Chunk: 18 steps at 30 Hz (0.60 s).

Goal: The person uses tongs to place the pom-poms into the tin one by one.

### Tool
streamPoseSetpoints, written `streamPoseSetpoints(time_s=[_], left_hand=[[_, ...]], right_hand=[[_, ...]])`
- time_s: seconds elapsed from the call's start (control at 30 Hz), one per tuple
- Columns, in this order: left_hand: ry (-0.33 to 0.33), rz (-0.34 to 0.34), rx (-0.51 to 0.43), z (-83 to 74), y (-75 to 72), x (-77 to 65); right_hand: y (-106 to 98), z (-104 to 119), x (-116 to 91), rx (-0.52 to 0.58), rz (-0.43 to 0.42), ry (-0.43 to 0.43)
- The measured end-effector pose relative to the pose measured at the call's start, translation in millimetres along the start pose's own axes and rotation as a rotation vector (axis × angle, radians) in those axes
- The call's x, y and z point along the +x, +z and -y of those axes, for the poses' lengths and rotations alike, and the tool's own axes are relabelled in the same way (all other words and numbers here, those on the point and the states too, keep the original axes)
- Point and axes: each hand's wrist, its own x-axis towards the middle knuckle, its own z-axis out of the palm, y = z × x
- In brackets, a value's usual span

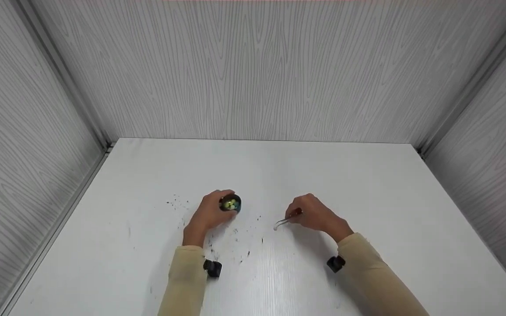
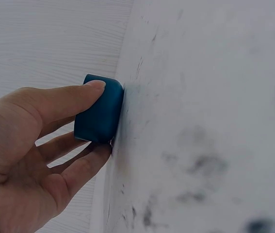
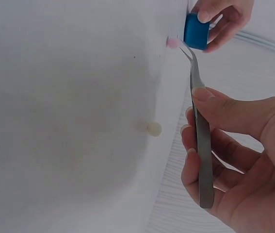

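Observation:
My left hand (image 1: 211, 213) grips a small blue cup (image 2: 101, 109) by its sides, thumb on one side and fingers on the other, its base at the white table. Several small green, yellow and pale round beads (image 1: 232, 204) lie inside the cup. To the right, my right hand (image 1: 313, 214) pinches steel tweezers (image 3: 204, 150) with bent, fine tips. The tips point toward the cup and stand slightly apart, right beside a small pink bead (image 3: 172, 43). A pale yellow bead (image 3: 154, 128) sits on the table near the right hand in the right wrist view.
Dark specks and smudges (image 2: 207, 164) mark the white tabletop (image 1: 367, 188) around the left hand. Grey wood-grain panels (image 1: 253, 70) enclose the table at the back and both sides. A black wrist camera (image 1: 212, 268) sits on the left sleeve, another (image 1: 336, 263) on the right.

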Motion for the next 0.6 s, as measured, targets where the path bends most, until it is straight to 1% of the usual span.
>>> streamPoseSetpoints(time_s=[0.3, 0.43, 0.6], left_hand=[[-0.009, 0.004, -0.006, 0.1, 0.4, 1.8], [-0.014, 0.005, -0.002, 0.3, -0.6, 1.4], [0.002, 0.007, -0.014, 0.2, -0.4, 1.5]], right_hand=[[-2.1, -2.4, -0.7, 0.004, 0.006, -0.003], [-3.3, -2.6, -0.7, 0.011, 0.012, 0.008], [-4.6, -4.8, -3.2, 0.024, 0.014, 0.016]])
